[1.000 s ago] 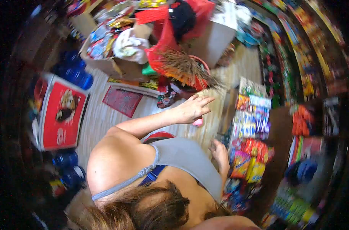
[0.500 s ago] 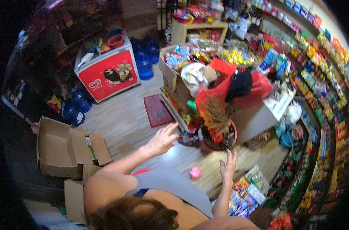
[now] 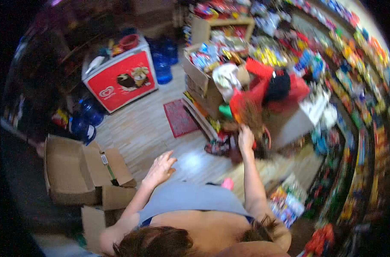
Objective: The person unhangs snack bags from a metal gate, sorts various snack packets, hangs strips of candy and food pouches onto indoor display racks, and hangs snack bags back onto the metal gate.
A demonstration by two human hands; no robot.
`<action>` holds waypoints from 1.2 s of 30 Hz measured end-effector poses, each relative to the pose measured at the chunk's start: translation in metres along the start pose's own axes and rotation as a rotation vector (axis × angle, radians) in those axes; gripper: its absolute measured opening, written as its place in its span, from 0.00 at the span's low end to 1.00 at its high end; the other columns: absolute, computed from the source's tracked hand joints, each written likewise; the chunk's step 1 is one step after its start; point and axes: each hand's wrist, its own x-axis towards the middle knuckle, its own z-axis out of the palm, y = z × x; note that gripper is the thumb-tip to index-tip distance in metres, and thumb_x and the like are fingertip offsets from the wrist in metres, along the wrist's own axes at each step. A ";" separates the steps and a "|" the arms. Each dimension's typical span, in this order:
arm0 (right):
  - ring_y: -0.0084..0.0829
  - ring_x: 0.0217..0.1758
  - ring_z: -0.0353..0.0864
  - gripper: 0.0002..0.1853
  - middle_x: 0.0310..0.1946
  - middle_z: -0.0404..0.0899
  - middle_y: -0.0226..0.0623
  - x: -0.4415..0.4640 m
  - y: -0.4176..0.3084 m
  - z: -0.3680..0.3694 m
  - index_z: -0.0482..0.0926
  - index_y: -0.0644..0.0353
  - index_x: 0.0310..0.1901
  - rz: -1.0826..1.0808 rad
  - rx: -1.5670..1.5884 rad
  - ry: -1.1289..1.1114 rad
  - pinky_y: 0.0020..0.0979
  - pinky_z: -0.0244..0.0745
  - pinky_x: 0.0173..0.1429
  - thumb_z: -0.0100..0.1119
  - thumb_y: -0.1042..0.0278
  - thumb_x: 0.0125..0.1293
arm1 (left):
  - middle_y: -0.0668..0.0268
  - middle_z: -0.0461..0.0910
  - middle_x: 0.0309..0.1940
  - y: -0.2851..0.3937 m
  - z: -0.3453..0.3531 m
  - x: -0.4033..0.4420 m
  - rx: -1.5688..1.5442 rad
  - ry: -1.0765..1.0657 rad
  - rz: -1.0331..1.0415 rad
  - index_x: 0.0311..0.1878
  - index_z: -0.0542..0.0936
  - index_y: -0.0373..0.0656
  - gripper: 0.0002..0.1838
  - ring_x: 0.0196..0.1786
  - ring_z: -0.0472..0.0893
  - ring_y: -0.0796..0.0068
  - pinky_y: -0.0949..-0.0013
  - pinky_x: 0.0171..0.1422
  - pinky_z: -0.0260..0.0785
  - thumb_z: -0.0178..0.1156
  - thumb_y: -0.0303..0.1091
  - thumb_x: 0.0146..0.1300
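My right hand (image 3: 246, 139) reaches forward to a brown stick broom (image 3: 252, 115), its fingers closed beside the lower bristles. Blur hides what lies between those fingers. The broom stands in a reddish container (image 3: 268, 139), mostly hidden behind my hand. In front of my chest, my left hand (image 3: 160, 168) is held in the air over the floor, holding nothing, with its fingers apart. Red plastic (image 3: 246, 100) and a black cloth (image 3: 277, 85) lie behind the broom, over a large cardboard box (image 3: 289, 128).
A red-fronted ice cream freezer (image 3: 124, 81) stands at the back left beside blue water jugs (image 3: 162, 70). Opened cardboard boxes (image 3: 68, 167) lie at left. A red mat (image 3: 180, 118) and a pink ball (image 3: 227, 183) are on the floor. Stocked shelves (image 3: 358, 141) curve along the right.
My right hand has moved forward to the broom and its fingers have closed. My left hand has drawn back toward my body. The view has shifted slightly.
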 end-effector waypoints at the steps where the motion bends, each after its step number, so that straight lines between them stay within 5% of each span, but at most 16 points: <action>1: 0.52 0.41 0.77 0.10 0.35 0.78 0.51 0.001 -0.001 0.006 0.78 0.58 0.42 -0.023 -0.042 0.023 0.48 0.71 0.44 0.48 0.67 0.63 | 0.49 0.64 0.62 -0.008 -0.002 0.000 0.004 -0.023 0.003 0.49 0.75 0.40 0.22 0.65 0.65 0.51 0.55 0.66 0.60 0.65 0.29 0.49; 5: 0.53 0.39 0.77 0.14 0.36 0.77 0.49 0.005 -0.014 0.016 0.78 0.53 0.47 0.047 -0.132 -0.015 0.48 0.72 0.45 0.48 0.69 0.61 | 0.48 0.64 0.62 -0.021 -0.007 0.009 0.016 -0.074 0.047 0.50 0.75 0.39 0.22 0.65 0.65 0.51 0.55 0.65 0.60 0.65 0.27 0.49; 13: 0.53 0.57 0.68 0.24 0.54 0.69 0.51 -0.027 -0.013 -0.011 0.71 0.55 0.57 0.093 -0.108 -0.099 0.45 0.68 0.59 0.51 0.75 0.56 | 0.48 0.60 0.65 0.027 0.009 0.058 0.041 -0.039 0.235 0.49 0.75 0.38 0.21 0.66 0.64 0.50 0.55 0.65 0.60 0.64 0.25 0.49; 21: 0.50 0.54 0.73 0.25 0.52 0.72 0.45 -0.050 0.043 -0.098 0.72 0.55 0.55 -0.132 0.210 -0.294 0.43 0.73 0.55 0.54 0.78 0.52 | 0.50 0.54 0.69 0.130 0.063 0.098 -0.014 0.029 0.284 0.49 0.75 0.39 0.24 0.69 0.58 0.48 0.54 0.69 0.56 0.66 0.22 0.45; 30: 0.45 0.59 0.70 0.23 0.56 0.70 0.46 -0.112 0.129 -0.161 0.73 0.58 0.53 -0.048 0.224 -0.141 0.39 0.67 0.62 0.61 0.75 0.52 | 0.55 0.51 0.71 0.232 0.095 0.171 0.093 0.226 0.532 0.56 0.73 0.48 0.27 0.72 0.50 0.44 0.48 0.71 0.48 0.66 0.27 0.50; 36: 0.43 0.60 0.70 0.21 0.55 0.72 0.45 -0.139 0.162 -0.171 0.76 0.59 0.51 0.022 0.229 0.153 0.38 0.67 0.63 0.61 0.78 0.52 | 0.54 0.55 0.69 0.258 0.102 0.192 0.112 0.248 0.542 0.61 0.68 0.42 0.31 0.72 0.51 0.45 0.49 0.72 0.47 0.64 0.26 0.51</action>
